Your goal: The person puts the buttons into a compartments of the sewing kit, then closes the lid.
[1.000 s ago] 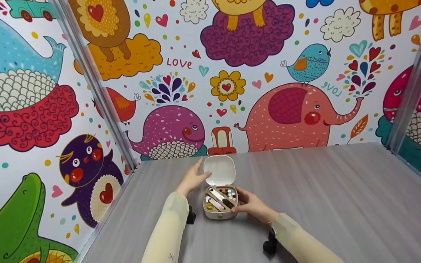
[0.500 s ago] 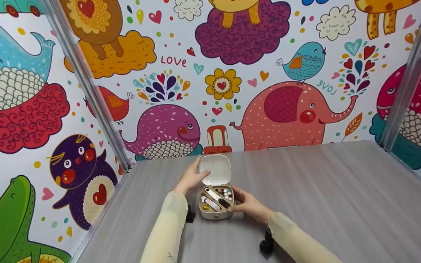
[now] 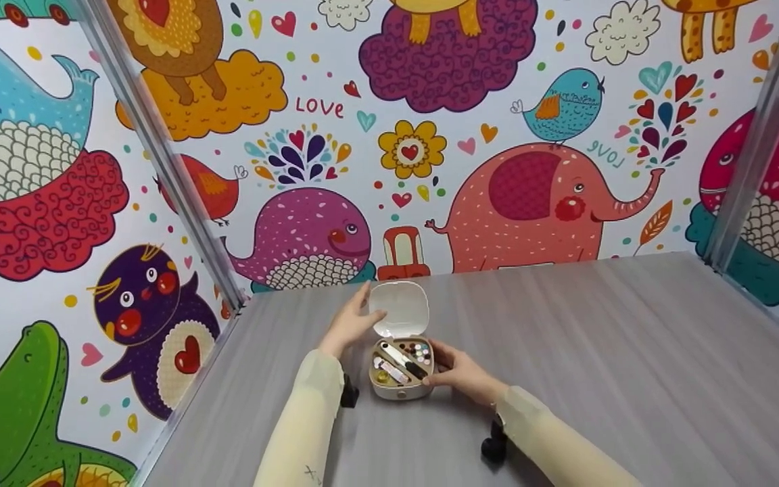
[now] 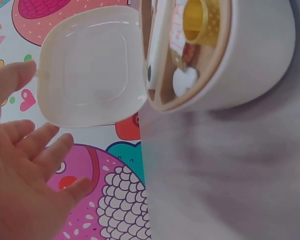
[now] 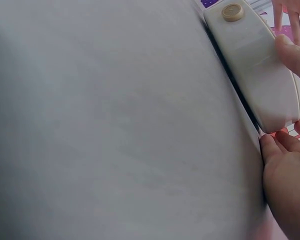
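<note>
A small white sewing box [image 3: 384, 391] stands on the table with its lid [image 3: 399, 308] raised and tipped back. Inside are round buttons [image 3: 422, 352], a slim white tool with a black end [image 3: 403, 360] lying diagonally, and a gold thimble [image 4: 206, 20]. My right hand [image 3: 464, 376] holds the box at its right side, thumb at the front corner and fingers farther back. Beside the lid's left edge is my left hand [image 3: 349, 326], its fingers spread and the thumb tip right at the rim. In the left wrist view nothing lies in that palm.
The grey wood-grain table [image 3: 565, 338] runs back to a wall [image 3: 335, 40] printed with cartoon animals. A second printed wall [image 3: 17, 230] closes off the left side, with a metal post [image 3: 159, 149] at the corner. Another post [image 3: 758, 142] rises at the right.
The head view has shifted slightly. Both hands keep their places at the box and lid, and the box contents look the same.
</note>
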The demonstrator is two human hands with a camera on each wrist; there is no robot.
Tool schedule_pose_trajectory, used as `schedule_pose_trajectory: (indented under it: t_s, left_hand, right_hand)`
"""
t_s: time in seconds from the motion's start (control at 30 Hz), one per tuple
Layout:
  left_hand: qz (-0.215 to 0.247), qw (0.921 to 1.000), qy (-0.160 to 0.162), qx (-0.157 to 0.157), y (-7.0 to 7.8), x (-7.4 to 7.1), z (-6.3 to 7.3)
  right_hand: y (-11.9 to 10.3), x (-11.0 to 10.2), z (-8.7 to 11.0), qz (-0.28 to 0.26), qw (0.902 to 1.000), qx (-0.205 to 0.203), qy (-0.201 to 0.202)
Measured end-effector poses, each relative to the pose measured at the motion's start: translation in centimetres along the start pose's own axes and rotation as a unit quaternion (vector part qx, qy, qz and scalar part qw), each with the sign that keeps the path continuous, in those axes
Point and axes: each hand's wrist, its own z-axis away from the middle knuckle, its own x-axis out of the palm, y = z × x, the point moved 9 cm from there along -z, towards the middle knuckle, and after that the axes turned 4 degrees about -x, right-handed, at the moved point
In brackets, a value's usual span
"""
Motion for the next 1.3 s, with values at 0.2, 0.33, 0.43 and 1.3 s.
schedule_pose_trajectory:
  t_s: [0.2, 0.33, 0.43, 1.3]
  left_hand:
    - [0.007, 0.9998, -0.001, 0.018, 0.1, 0.0, 0.3]
    - [0.001, 0.9995, 0.012, 0.028, 0.3, -0.5, 0.5]
    - [-0.003, 0.9992, 0.017, 0.036, 0.4, -0.8, 0.5]
    - [-0.056, 0.9935, 0.033, 0.093, 1.6, -0.7, 2.4]
  right_hand:
    - [0.2, -0.2, 0.2, 0.015, 0.9998, 0.013, 0.004]
    - [0.2, -0.3, 0.0, 0.01, 0.9999, 0.008, 0.002]
    - [0.3, -0.4, -0.2, 0.005, 0.9999, 0.009, 0.002]
    - [0.2, 0.1, -0.1, -0.01, 0.9999, 0.012, -0.001]
